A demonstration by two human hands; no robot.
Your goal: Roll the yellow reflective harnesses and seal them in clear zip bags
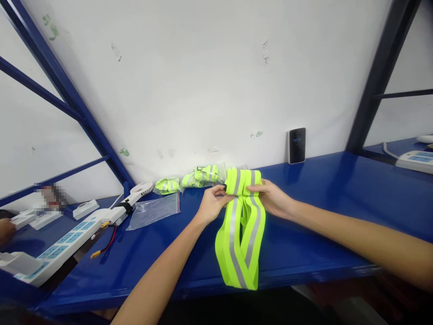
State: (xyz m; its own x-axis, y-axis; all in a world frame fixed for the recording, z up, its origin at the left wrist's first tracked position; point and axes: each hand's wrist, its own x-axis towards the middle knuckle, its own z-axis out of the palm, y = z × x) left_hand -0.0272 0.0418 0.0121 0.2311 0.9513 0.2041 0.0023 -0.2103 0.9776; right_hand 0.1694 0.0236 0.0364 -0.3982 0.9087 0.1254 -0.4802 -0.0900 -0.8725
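Blue shelf [304,243]: left hand [212,204], right hand [270,196] gripping neon reflective vest [241,239]; black buckle [223,187] mostly hidden.

Body notes: left forearm [158,275] and right forearm [358,237] both bare to the frame edge, slim, smooth, narrowing to slight wrists; left hand [212,205] and right hand [272,198] likewise bare, long thin fingers [216,192], nothing worn in view.
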